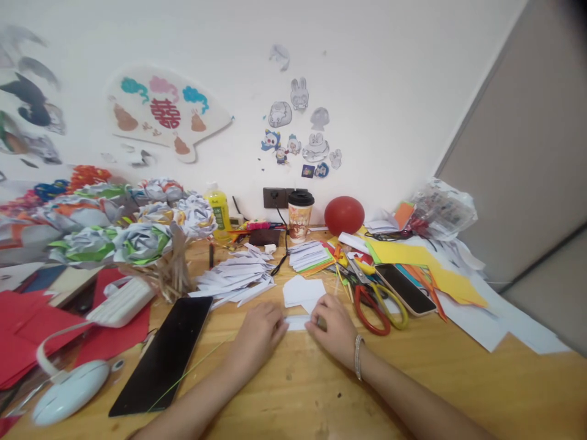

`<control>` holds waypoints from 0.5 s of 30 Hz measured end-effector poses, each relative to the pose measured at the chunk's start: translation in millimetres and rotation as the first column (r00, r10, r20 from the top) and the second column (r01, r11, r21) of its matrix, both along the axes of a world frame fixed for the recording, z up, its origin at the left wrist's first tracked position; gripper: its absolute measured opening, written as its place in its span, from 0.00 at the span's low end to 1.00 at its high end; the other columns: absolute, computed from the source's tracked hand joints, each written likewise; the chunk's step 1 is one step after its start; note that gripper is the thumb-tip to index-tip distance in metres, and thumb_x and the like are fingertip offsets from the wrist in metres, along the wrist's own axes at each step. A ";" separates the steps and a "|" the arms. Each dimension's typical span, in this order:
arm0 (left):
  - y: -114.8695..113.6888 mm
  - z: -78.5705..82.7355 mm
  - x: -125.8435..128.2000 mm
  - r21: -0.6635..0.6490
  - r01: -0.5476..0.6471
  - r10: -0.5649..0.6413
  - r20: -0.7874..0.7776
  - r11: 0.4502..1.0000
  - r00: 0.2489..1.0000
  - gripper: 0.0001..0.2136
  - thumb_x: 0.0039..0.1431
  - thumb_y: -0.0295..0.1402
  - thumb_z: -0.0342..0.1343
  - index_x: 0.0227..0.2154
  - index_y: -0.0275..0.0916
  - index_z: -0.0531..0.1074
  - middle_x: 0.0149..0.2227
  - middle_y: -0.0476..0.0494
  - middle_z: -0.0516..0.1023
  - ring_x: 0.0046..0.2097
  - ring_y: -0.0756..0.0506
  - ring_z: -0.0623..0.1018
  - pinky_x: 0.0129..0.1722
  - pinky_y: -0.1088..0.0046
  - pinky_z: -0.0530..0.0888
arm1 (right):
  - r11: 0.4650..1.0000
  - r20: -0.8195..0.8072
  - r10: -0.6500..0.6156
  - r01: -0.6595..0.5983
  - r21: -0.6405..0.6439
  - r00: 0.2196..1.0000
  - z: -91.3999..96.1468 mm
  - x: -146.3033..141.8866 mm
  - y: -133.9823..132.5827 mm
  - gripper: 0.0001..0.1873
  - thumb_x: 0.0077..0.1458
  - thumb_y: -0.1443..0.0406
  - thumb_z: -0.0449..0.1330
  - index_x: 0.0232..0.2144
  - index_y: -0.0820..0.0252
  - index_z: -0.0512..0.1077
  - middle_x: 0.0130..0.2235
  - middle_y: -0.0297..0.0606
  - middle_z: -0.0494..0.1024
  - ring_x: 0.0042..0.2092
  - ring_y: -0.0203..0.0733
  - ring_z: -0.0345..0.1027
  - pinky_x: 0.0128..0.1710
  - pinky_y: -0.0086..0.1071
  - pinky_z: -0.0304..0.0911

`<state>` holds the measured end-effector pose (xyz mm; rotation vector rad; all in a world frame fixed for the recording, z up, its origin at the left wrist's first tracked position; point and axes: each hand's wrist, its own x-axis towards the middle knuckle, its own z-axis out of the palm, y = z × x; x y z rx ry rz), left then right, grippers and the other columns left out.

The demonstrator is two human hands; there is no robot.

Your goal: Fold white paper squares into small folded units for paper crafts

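The white paper strip point(298, 322) is between your two hands, low over the wooden table point(293, 391), in front of you and near the middle of the view. Your left hand point(262, 327) pinches its left end, with thumb and fingers closed together on the paper. Your right hand point(335, 333), with a bracelet point(358, 357) at the wrist, pinches the right end in the same manner. The fingertips cover both ends, so I cannot tell with certainty whether the strip is pressed flat on the wood or slightly raised.

Just beyond the strip there are a few white paper pieces point(299, 291), which overlap one another. Behind your left hand lies a loose heap of folded white paper point(238, 275), and to its right a fanned stack of papers point(308, 255). To the left of your left forearm, a black flat device point(165, 354) lies at a slant, and a thin green strand point(195, 365) crosses it. Near your right hand are the red-handled scissors point(380, 330), and a phone point(406, 288) lies beyond them with its dark screen upward. At the back stand a lidded cup point(299, 221) and a yellow bottle point(219, 214), with a red balloon point(344, 215) to the right of the cup.
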<state>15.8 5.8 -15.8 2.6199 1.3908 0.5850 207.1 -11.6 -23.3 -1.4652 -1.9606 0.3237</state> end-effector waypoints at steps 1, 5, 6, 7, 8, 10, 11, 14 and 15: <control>-1.0 1.0 0.5 0.001 -0.009 0.009 -0.011 1.000 1.000 0.07 0.58 0.28 0.51 0.24 0.38 0.67 0.28 0.46 0.71 0.34 0.44 0.70 0.32 0.71 0.64 | 1.000 -0.001 -0.007 0.007 -0.006 1.000 0.2 0.1 0.1 0.07 0.43 0.71 0.62 0.20 0.61 0.67 0.30 0.34 0.66 0.36 0.39 0.59 0.38 0.32 0.54; -5.8 8.0 1.1 0.020 -0.039 0.040 -0.052 0.999 0.998 0.05 0.57 0.28 0.51 0.26 0.38 0.68 0.30 0.45 0.72 0.36 0.42 0.70 0.34 0.69 0.63 | 0.999 -0.005 -0.023 0.022 -0.042 1.000 1.2 1.8 1.1 0.06 0.44 0.71 0.62 0.21 0.60 0.67 0.31 0.34 0.66 0.37 0.39 0.60 0.38 0.32 0.54; -6.3 9.3 0.7 0.010 -0.052 0.052 -0.043 0.999 0.998 0.04 0.56 0.28 0.51 0.27 0.38 0.68 0.31 0.45 0.72 0.37 0.42 0.71 0.35 0.69 0.64 | 0.998 -0.009 -0.029 0.028 -0.054 1.000 1.4 2.7 1.5 0.06 0.44 0.71 0.62 0.21 0.60 0.67 0.31 0.34 0.67 0.37 0.39 0.60 0.38 0.32 0.54; -6.3 9.9 0.1 -0.004 -0.065 0.065 -0.025 0.998 0.998 0.02 0.56 0.28 0.52 0.28 0.38 0.67 0.31 0.45 0.72 0.37 0.42 0.71 0.35 0.69 0.64 | 0.997 -0.015 -0.034 0.033 -0.066 0.999 1.6 3.9 2.0 0.06 0.43 0.71 0.62 0.23 0.60 0.67 0.32 0.34 0.67 0.38 0.40 0.60 0.38 0.32 0.54; -5.9 9.9 -0.6 -0.020 -0.077 0.077 -0.004 0.997 0.997 0.01 0.55 0.29 0.53 0.29 0.39 0.67 0.32 0.45 0.72 0.38 0.43 0.71 0.35 0.69 0.64 | 0.997 -0.021 -0.036 0.035 -0.076 0.999 1.7 5.2 2.5 0.06 0.43 0.71 0.62 0.24 0.60 0.67 0.32 0.34 0.67 0.38 0.40 0.61 0.39 0.32 0.54; -4.2 8.1 -2.2 -0.042 -0.090 0.091 0.031 0.995 0.995 0.02 0.53 0.29 0.54 0.31 0.39 0.67 0.32 0.46 0.72 0.38 0.43 0.71 0.35 0.69 0.64 | 0.996 -0.035 -0.026 0.023 -0.082 0.999 2.0 7.9 3.1 0.07 0.43 0.72 0.62 0.26 0.59 0.67 0.33 0.34 0.68 0.39 0.41 0.61 0.39 0.33 0.54; -3.3 6.7 -2.9 -0.042 -0.087 0.089 0.044 0.995 0.995 0.03 0.53 0.29 0.54 0.31 0.39 0.67 0.32 0.46 0.72 0.38 0.43 0.71 0.35 0.69 0.64 | 0.997 -0.041 -0.007 0.004 -0.076 0.999 2.0 9.1 3.3 0.08 0.43 0.73 0.61 0.28 0.59 0.67 0.34 0.34 0.68 0.40 0.41 0.61 0.39 0.33 0.55; -2.1 3.4 -4.5 -0.032 -0.047 0.049 0.081 0.998 0.996 0.03 0.54 0.29 0.54 0.32 0.39 0.67 0.33 0.46 0.71 0.38 0.43 0.70 0.36 0.68 0.65 | 0.994 0.023 0.114 -0.114 0.000 0.993 1.4 10.7 3.2 0.10 0.47 0.74 0.59 0.33 0.58 0.69 0.36 0.35 0.69 0.41 0.40 0.61 0.39 0.32 0.55; -2.4 2.9 -5.0 -0.023 -0.022 0.024 0.087 0.999 0.996 0.02 0.55 0.29 0.53 0.32 0.39 0.67 0.33 0.46 0.71 0.38 0.43 0.70 0.36 0.68 0.66 | 0.986 0.097 0.156 -0.160 0.040 0.983 0.9 10.4 3.1 0.09 0.49 0.74 0.58 0.33 0.58 0.70 0.36 0.36 0.69 0.40 0.41 0.61 0.39 0.32 0.55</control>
